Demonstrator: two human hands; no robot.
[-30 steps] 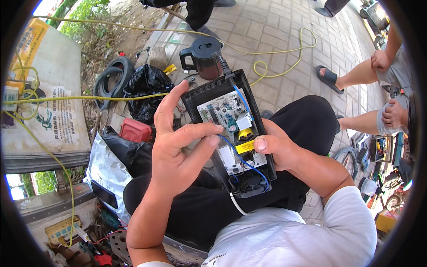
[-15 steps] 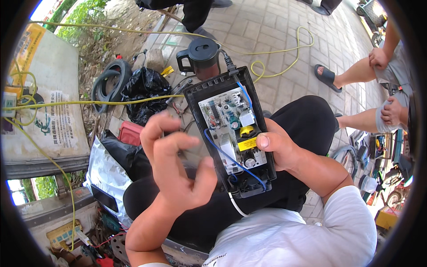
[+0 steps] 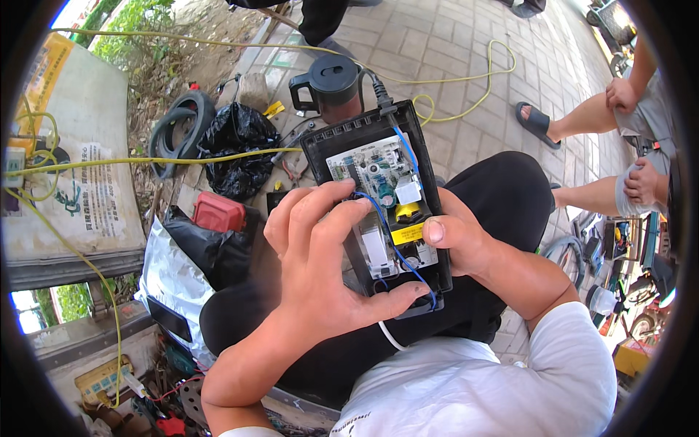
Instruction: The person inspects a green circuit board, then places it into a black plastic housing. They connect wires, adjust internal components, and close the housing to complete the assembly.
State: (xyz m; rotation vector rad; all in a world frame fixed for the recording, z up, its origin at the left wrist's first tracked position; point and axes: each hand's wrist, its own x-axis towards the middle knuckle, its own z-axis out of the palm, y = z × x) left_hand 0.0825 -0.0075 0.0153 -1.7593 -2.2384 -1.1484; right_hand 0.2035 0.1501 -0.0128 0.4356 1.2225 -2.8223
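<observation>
My right hand [image 3: 466, 240] grips the right side of an open black charger casing [image 3: 317, 153], its thumb over the edge beside a yellow-wrapped transformer [image 3: 406, 232]. Inside lies a circuit board [image 3: 364, 158] with a blue wire [image 3: 395, 251] looping across it. My left hand [image 3: 309, 255] has its fingers spread over the casing's left side. Its fingertips touch the board and the upper bend of the wire, while the thumb rests near the wire's lower end. A black plugged cord [image 3: 380, 93] leaves the top, and a white cable [image 3: 391, 335] the bottom.
A black-lidded jug [image 3: 333, 84] stands just beyond the casing. To the left are a black plastic bag [image 3: 237, 146], inner tubes [image 3: 175, 131], a red case [image 3: 218, 211] and a yellow cable [image 3: 218, 154]. Another person's hands [image 3: 620, 95] rest on their knees at right.
My left hand has moved from hovering beside the casing onto it, fingertips reaching the board and thumb the lower wire. The blue wire's upper bend has shifted right. My right hand keeps its hold.
</observation>
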